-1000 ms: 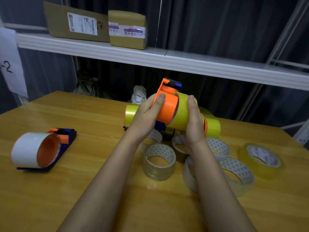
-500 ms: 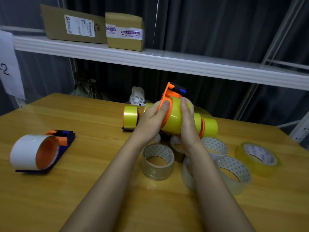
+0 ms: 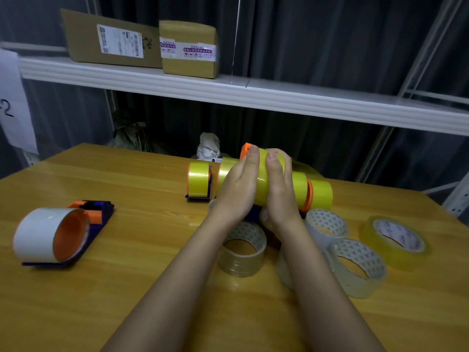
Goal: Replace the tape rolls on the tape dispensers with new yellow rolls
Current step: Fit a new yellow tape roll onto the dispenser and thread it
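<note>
My left hand [image 3: 238, 189] and my right hand [image 3: 279, 189] clasp a yellow tape roll [image 3: 261, 179] from both sides, a little above the table. It sits on the orange drum [image 3: 245, 149] of a blue dispenser, mostly hidden by my hands. A dispenser with a yellow roll [image 3: 199, 182] stands just left of my hands. Another yellow-roll dispenser [image 3: 319, 195] stands to the right. At the far left lies a dispenser with a white roll [image 3: 48, 235] on its orange drum.
On the wooden table [image 3: 127, 288], several clear tape rolls [image 3: 242, 250] lie near my wrists, and a yellowish roll [image 3: 396, 241] at the right. A white shelf [image 3: 253, 97] with two cardboard boxes [image 3: 187, 48] hangs above the table's far edge.
The yellow roll has slid fully over the orange drum, which showed beside it before. My hands have lowered with the dispenser and closed in around the roll.
</note>
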The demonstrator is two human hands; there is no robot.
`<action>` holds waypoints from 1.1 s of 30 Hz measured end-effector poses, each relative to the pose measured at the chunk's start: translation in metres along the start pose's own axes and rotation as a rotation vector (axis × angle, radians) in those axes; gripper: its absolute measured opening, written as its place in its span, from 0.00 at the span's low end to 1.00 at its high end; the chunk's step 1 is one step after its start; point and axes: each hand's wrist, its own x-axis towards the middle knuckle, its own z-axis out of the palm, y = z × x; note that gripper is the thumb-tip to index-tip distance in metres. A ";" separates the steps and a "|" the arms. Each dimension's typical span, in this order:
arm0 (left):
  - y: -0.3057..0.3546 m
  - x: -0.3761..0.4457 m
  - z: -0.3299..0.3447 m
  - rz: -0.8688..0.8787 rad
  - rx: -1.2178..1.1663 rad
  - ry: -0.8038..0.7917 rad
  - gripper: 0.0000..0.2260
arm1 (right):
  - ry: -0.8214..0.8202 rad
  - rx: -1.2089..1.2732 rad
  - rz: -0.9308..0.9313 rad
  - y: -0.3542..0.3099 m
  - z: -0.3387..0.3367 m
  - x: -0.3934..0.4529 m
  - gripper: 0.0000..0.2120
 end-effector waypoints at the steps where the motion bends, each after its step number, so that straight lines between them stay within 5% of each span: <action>1: 0.005 -0.003 0.000 0.019 -0.015 -0.025 0.23 | -0.018 -0.019 0.031 -0.002 0.002 0.003 0.17; 9: 0.009 -0.006 -0.006 0.027 -0.099 -0.112 0.17 | -0.057 -0.063 0.145 -0.013 0.009 -0.001 0.34; 11: 0.004 -0.002 -0.007 0.045 -0.036 -0.110 0.10 | -0.074 -0.074 0.102 -0.019 0.007 -0.006 0.34; 16: 0.005 0.006 -0.013 -0.031 -0.090 -0.105 0.12 | -0.073 -0.158 -0.061 -0.025 0.003 -0.014 0.39; 24: 0.003 0.009 -0.027 -0.087 -0.320 -0.057 0.11 | -0.376 -0.030 -0.087 -0.026 -0.018 -0.009 0.33; 33: 0.006 0.009 -0.032 -0.093 -0.265 -0.052 0.15 | -0.418 -0.010 0.046 -0.032 -0.026 -0.007 0.38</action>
